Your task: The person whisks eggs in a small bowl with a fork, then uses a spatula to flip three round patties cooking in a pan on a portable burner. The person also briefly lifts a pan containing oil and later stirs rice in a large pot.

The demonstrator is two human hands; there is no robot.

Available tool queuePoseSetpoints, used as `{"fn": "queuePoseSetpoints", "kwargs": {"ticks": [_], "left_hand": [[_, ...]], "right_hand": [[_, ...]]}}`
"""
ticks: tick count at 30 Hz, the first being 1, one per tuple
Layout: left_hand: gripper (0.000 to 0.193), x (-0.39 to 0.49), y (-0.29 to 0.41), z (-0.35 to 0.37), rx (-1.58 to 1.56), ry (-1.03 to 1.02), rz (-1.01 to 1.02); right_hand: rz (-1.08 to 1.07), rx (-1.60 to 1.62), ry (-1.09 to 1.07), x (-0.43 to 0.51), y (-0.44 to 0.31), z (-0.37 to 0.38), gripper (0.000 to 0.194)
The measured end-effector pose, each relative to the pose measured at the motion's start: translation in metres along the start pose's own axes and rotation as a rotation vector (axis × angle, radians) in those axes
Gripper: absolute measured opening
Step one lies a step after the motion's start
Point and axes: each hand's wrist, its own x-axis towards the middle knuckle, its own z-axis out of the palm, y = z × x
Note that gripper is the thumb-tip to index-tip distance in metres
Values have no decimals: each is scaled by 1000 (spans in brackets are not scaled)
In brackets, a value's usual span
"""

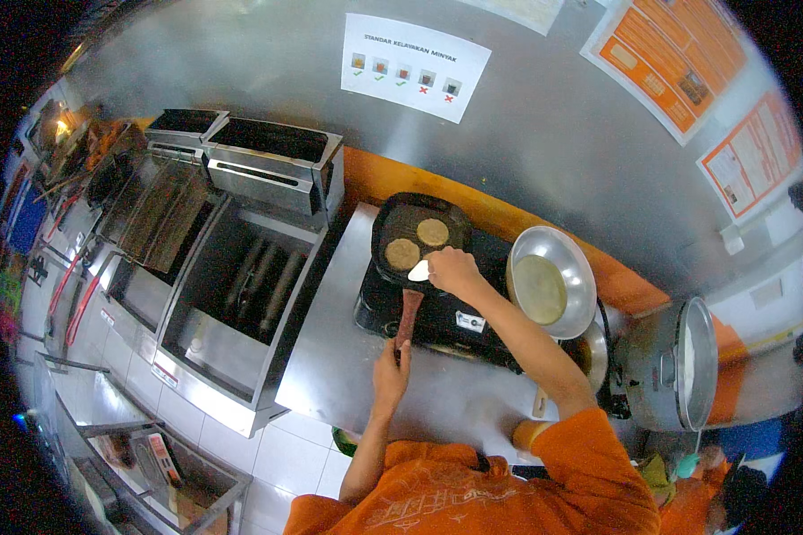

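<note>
My left hand [391, 374] is closed around the reddish-brown handle [409, 314] of a dark ridged grill pan [401, 207] on a black stove [375, 301]. Two browned round patties [433, 232] [402, 255] lie in the pan, and part of another browned piece shows beside my right hand. My right hand [452, 271] is over the pan's near right side and grips a small white utensil [419, 271], whose kind I cannot tell. Right of the stove's pan, a wide metal bowl [579, 267] holds yellowish liquid.
Steel deep fryers [268, 267] stand left of the steel table [334, 361]. Beyond the bowl on the right are another pan [597, 358] and a large metal pot [656, 374]. A co-worker in orange [702, 498] is at the lower right. Printed sheets hang on the metal wall.
</note>
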Motion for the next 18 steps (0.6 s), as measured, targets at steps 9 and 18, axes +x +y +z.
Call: {"fn": "queuePoseSetpoints", "kwargs": {"ticks": [9,18], "left_hand": [[41,-1,6,-1,2,-21,-13],[40,-1,3,1,-14,-32,-53]], "right_hand": [[33,37,55,8,-8,16,16],[24,189,241,17,-5,-3,18]]}}
